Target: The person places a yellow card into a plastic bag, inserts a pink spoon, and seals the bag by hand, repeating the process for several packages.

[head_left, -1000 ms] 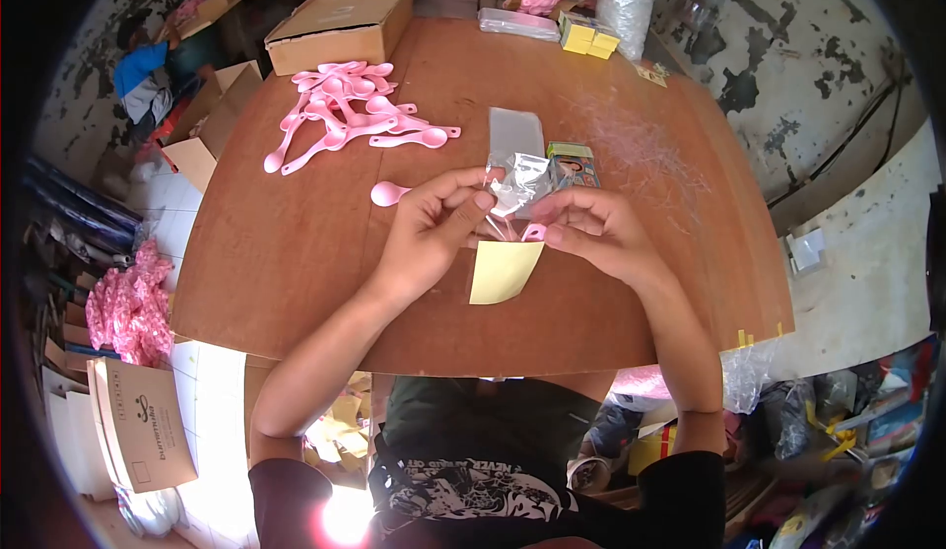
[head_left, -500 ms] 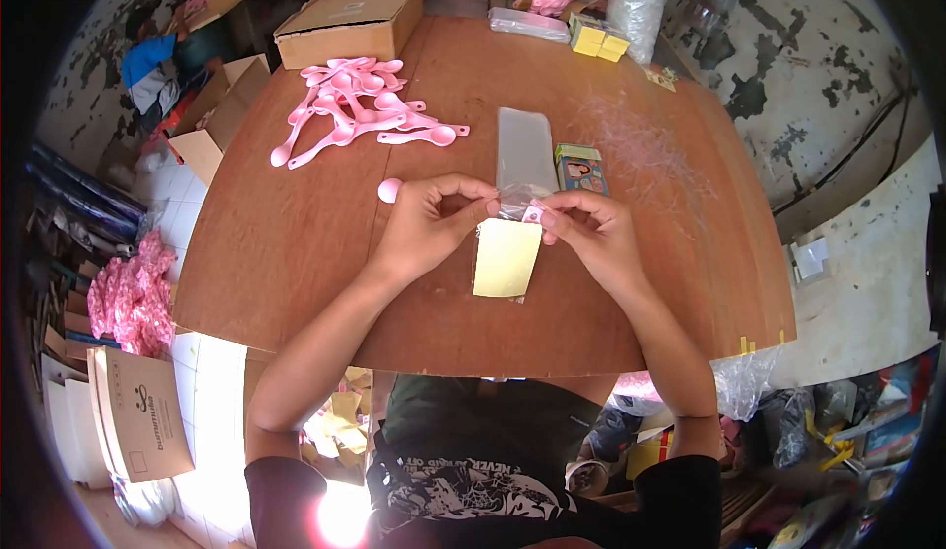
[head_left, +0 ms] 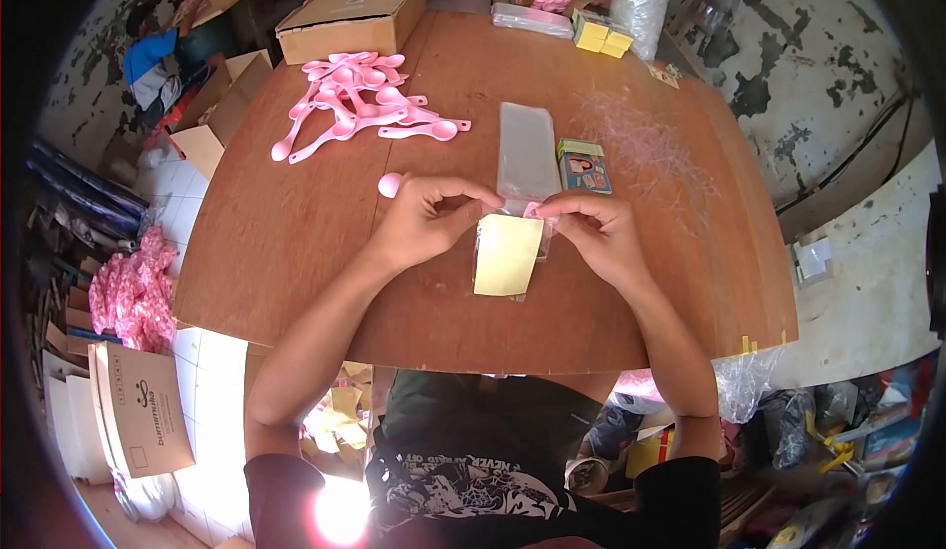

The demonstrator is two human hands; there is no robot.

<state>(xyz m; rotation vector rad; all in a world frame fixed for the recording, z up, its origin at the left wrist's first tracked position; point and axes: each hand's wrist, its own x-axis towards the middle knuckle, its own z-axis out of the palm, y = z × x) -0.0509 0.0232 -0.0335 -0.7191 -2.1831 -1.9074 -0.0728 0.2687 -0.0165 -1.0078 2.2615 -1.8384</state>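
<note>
A pale yellow card [head_left: 507,256] hangs in a small clear plastic bag [head_left: 543,240] just above the table, below my fingertips. With thumb and forefinger, my left hand [head_left: 422,222] pinches the bag's upper left edge. A round pink spoon bowl [head_left: 389,185] shows beside its knuckles; whether that hand holds the spoon is hidden. My right hand [head_left: 599,234] is closed at the upper right corner of the bag, against a small pink piece [head_left: 532,210]. Behind the hands lie a stack of clear bags [head_left: 527,145] and a small printed box [head_left: 584,167].
A pile of pink measuring spoons [head_left: 355,105] lies at the table's far left, before a cardboard box [head_left: 352,19]. Yellow card stacks [head_left: 602,34] stand at the back right. Thin plastic strands [head_left: 650,145] are scattered on the right. Another person [head_left: 151,61] is at far left.
My fingers have shifted slightly at the mouth of the bag, and the pink piece is now more covered by my right fingers. The bag and card stay nearly in place.
</note>
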